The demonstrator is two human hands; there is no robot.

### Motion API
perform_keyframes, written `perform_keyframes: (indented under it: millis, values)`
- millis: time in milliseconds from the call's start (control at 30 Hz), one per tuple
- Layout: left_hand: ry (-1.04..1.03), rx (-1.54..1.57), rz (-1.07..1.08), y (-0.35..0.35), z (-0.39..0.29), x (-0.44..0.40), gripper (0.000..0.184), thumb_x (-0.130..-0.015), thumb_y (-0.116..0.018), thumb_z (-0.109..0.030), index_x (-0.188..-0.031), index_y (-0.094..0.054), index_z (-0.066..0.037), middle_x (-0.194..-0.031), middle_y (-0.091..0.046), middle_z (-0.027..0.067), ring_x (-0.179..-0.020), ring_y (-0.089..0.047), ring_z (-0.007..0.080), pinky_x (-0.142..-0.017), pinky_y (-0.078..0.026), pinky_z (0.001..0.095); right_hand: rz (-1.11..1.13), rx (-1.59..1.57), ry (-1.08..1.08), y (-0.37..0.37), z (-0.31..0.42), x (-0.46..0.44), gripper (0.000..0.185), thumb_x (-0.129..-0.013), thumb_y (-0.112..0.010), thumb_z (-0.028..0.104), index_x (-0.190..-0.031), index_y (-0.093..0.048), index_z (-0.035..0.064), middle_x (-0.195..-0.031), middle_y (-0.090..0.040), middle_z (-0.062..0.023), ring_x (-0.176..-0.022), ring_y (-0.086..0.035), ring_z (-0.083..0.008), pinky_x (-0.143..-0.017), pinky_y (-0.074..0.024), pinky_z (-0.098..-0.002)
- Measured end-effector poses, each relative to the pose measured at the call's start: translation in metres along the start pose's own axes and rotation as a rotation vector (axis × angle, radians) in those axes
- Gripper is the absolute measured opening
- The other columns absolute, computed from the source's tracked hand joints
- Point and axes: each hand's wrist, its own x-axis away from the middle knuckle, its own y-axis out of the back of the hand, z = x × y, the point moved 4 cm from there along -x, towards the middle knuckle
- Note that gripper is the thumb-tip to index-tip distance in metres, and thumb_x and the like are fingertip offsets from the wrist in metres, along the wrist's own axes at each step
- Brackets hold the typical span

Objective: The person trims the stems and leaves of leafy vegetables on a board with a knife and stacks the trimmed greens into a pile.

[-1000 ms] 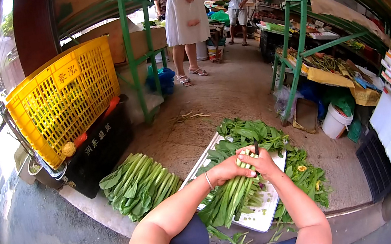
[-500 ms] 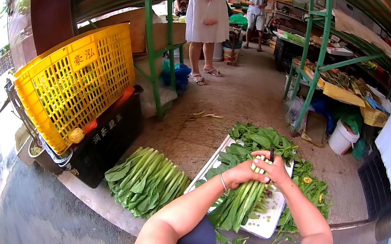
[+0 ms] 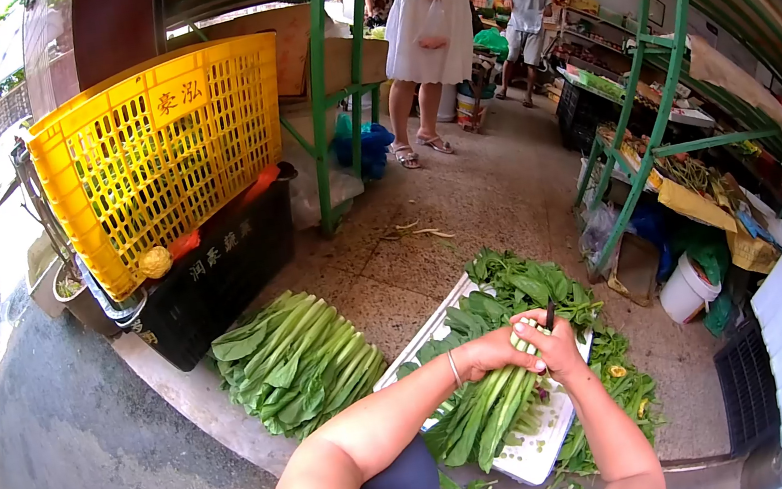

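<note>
My left hand [image 3: 496, 352] is closed round the stems of a bunch of leafy greens [image 3: 487, 412], whose leaves hang down toward my knees. Against the stem ends, my right hand [image 3: 552, 342] is closed on a thin black-handled tool [image 3: 550, 313], its thumb touching the stems. Under both hands lies a white tray [image 3: 537, 462] with small green cut pieces on it. Loose leaves [image 3: 529, 287] cover the tray's far end and spill to its right. A stacked pile of greens [image 3: 296, 365] rests on the ground to the left.
A yellow crate [image 3: 161, 157] stands on a black crate [image 3: 215, 281] at the left. Green metal shelves [image 3: 678, 70] are at the right, near a white bucket [image 3: 689, 289]. One person in a white dress [image 3: 427, 26] stands ahead, another person [image 3: 526, 12] farther back.
The view has turned, so the surroundings sit farther right in the frame. Both hands keep their hold on the bunch and the black tool.
</note>
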Motion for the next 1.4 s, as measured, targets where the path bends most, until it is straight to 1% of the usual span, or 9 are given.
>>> perform_keyframes:
  millis: [67,133,233,567,933,1133,1267,1333,1400]
  values:
    - [0.008,0.01,-0.004,-0.002,-0.003,0.003,0.041,-0.07,-0.073,-0.006,-0.104,-0.049,-0.004,-0.089,-0.057,0.0026,-0.084,-0.057,0.0119,-0.073,-0.049,0.0257,0.006,-0.001,0.003,0.0,-0.005,-0.002,0.027,-0.077,-0.065,0.022,-0.091,-0.063,-0.0004,-0.08,-0.062,-0.0057,-0.075,-0.056,-0.0129,-0.071,-0.0438,-0.0257]
    - [-0.087,0.017,-0.015,-0.01,-0.017,0.01,0.048,-0.07,-0.073,-0.006,-0.109,-0.045,-0.005,-0.091,-0.056,0.0027,-0.085,-0.056,0.0119,-0.073,-0.049,0.0256,0.01,-0.007,0.007,-0.001,-0.008,-0.003,0.026,-0.077,-0.065,0.022,-0.09,-0.063,-0.0003,-0.08,-0.061,-0.0055,-0.074,-0.055,-0.0128,-0.07,-0.0437,-0.0257]
    - [-0.045,0.0,-0.002,-0.008,-0.016,0.01,0.054,-0.069,-0.073,-0.005,-0.113,-0.041,-0.006,-0.092,-0.055,0.0028,-0.085,-0.056,0.0119,-0.074,-0.049,0.0255,0.017,-0.043,-0.006,-0.002,-0.009,-0.003,0.026,-0.078,-0.065,0.023,-0.089,-0.062,-0.0005,-0.079,-0.061,-0.0051,-0.073,-0.055,-0.0126,-0.069,-0.0436,-0.0257]
    - [-0.035,0.012,0.031,-0.01,-0.018,0.008,0.058,-0.07,-0.073,-0.004,-0.117,-0.038,-0.008,-0.092,-0.055,0.003,-0.085,-0.056,0.0115,-0.074,-0.049,0.0251,0.033,-0.051,-0.013,0.0,-0.011,-0.003,0.027,-0.078,-0.065,0.024,-0.088,-0.06,-0.0011,-0.077,-0.06,-0.0045,-0.071,-0.054,-0.0118,-0.067,-0.0434,-0.0249]
    - [-0.049,0.039,0.069,-0.007,-0.009,0.003,0.06,-0.071,-0.07,-0.002,-0.119,-0.035,-0.013,-0.092,-0.055,0.0032,-0.082,-0.057,0.012,-0.07,-0.051,0.0258,0.061,-0.065,-0.022,0.0,-0.012,-0.004,0.027,-0.079,-0.064,0.025,-0.087,-0.059,-0.0008,-0.076,-0.059,-0.004,-0.07,-0.053,-0.0107,-0.065,-0.0432,-0.0247]
    - [-0.066,0.056,0.079,-0.006,-0.006,0.0,0.059,-0.072,-0.069,-0.002,-0.119,-0.035,-0.013,-0.089,-0.057,0.0051,-0.077,-0.06,0.0149,-0.067,-0.053,0.0282,0.086,-0.074,-0.017,0.001,-0.014,-0.005,0.026,-0.079,-0.064,0.025,-0.086,-0.059,-0.0003,-0.075,-0.059,-0.0036,-0.069,-0.053,-0.0103,-0.063,-0.0429,-0.0238]
    - [-0.027,0.073,0.092,-0.005,-0.004,0.001,0.059,-0.072,-0.07,-0.003,-0.118,-0.035,-0.013,-0.088,-0.058,0.0063,-0.079,-0.061,0.0162,-0.067,-0.053,0.0289,0.1,-0.127,-0.046,0.001,-0.014,-0.004,0.025,-0.079,-0.064,0.024,-0.085,-0.059,0.0004,-0.075,-0.06,-0.0037,-0.067,-0.053,-0.0097,-0.061,-0.0427,-0.0235]
    - [0.027,0.085,0.085,-0.001,0.001,0.0,0.055,-0.073,-0.07,-0.005,-0.118,-0.038,-0.008,-0.092,-0.06,0.009,-0.082,-0.061,0.0175,-0.071,-0.052,0.0291,0.102,-0.145,-0.046,0.001,-0.014,-0.004,0.025,-0.079,-0.064,0.024,-0.085,-0.059,0.0006,-0.075,-0.06,-0.0037,-0.066,-0.053,-0.0096,-0.06,-0.0427,-0.0234]
    - [0.055,0.079,0.095,0.001,0.001,0.0,0.051,-0.074,-0.069,-0.006,-0.116,-0.041,-0.005,-0.094,-0.06,0.0103,-0.084,-0.061,0.0179,-0.073,-0.052,0.0291,0.108,-0.21,-0.11,0.002,-0.012,-0.004,0.019,-0.08,-0.063,0.018,-0.084,-0.057,0.0005,-0.076,-0.059,-0.0048,-0.069,-0.054,-0.0112,-0.064,-0.0432,-0.0236]
